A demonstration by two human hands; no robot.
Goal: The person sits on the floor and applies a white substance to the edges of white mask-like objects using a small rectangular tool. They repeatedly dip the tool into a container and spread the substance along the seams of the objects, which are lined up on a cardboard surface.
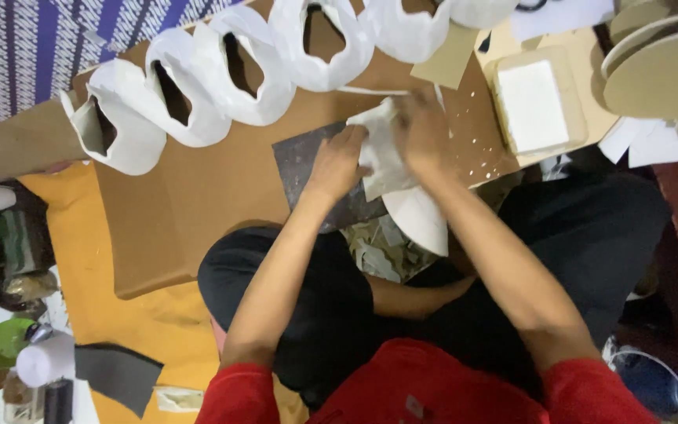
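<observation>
My left hand (337, 161) and my right hand (421, 129) both grip a white flexible piece (380, 161) of sheet material over a dark grey cutting mat (301, 161). The mat lies on a brown cardboard sheet (221, 180). The piece hangs down past the mat's edge into a rounded white flap (419, 220). My right hand is blurred and covers the piece's upper right part. Both forearms reach forward from red sleeves over my dark trousers.
A chain of white looped forms (221, 74) runs across the cardboard's far edge. A tan tray with a white block (531, 106) sits at right, beside stacked cardboard discs (657, 74). Paper scraps (382, 251) lie below the mat. A white cup (45, 361) and green bowl (1, 341) stand lower left.
</observation>
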